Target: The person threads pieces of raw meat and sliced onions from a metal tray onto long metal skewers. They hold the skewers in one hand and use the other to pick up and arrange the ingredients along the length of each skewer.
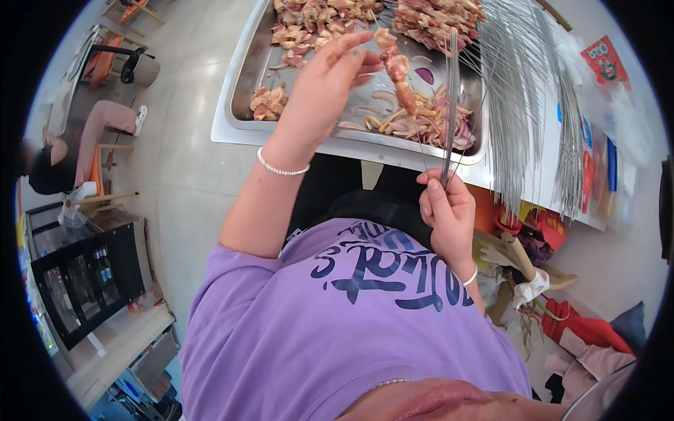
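Note:
My right hand (447, 210) holds a bundle of thin metal skewers (451, 105) upright at the tray's near edge. A skewer threaded with raw meat pieces (396, 68) leans left of the bundle, its bare lower shaft running down to my right hand's fingers. My left hand (334, 79) is raised over the tray beside the threaded meat, fingers apart with nothing visible between them; contact with the meat cannot be told. The steel tray (310, 126) holds loose raw meat (268, 102), sliced onions (410, 123) and a pile of meat (437, 21) at the back.
Many bare metal skewers (511, 94) lie right of the tray, some sticking out past the white table's edge (574, 210). Red packets and plastic bags lie farther right. Another person's leg (100, 126) shows far left, near stools and a black glass-doored cabinet (87, 284).

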A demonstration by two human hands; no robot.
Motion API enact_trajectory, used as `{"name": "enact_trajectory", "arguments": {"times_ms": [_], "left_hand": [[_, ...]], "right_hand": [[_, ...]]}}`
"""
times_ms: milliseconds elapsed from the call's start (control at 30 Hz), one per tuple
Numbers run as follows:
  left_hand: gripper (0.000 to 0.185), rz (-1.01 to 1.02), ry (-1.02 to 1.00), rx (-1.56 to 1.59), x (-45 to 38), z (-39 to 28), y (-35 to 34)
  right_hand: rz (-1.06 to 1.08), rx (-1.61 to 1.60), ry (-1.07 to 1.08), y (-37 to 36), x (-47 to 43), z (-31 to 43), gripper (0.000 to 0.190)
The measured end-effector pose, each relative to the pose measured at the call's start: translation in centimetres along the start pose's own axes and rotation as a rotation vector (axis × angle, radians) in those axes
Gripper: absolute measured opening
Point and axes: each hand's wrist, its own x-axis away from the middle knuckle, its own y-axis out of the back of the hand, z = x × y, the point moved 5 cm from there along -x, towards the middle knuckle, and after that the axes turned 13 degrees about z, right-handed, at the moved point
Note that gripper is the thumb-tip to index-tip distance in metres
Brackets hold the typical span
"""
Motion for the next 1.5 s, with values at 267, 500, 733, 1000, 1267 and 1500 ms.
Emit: {"name": "enact_trajectory", "arguments": {"times_ms": [267,500,733,1000,1267,1500], "left_hand": [[0.016,-0.012,-0.06,0.728,-0.7,0.8,-3.5],[0.016,0.161,-0.091,0.767,-1.0,2.0,-3.1],[0.035,-0.042,0.063,0.428,-1.0,0.7,0.9],[0.022,-0.068,-0.019,0.088,-1.6,0.6,1.6],[0.015,0.028,-0.28,-1.1,0.7,-1.4,-0.2],[0.013,0.118,-0.251,-1.055,0.5,-1.2,-0.3]], "right_hand": [[0.024,0.06,-0.012,-1.1,0.1,-1.1,0.013],[0.027,0.137,0.008,-1.4,0.0,-0.2,0.013],[-0.067,0.261,0.039,0.4,-0.2,2.3,0.013],[-0.154,0.567,0.166,1.8,-0.8,4.3,0.012],[-0.38,1.475,0.653,6.5,-9.1,21.2,0.015],[-0.366,1.79,0.547,12.4,-21.7,26.7,0.02]]}}
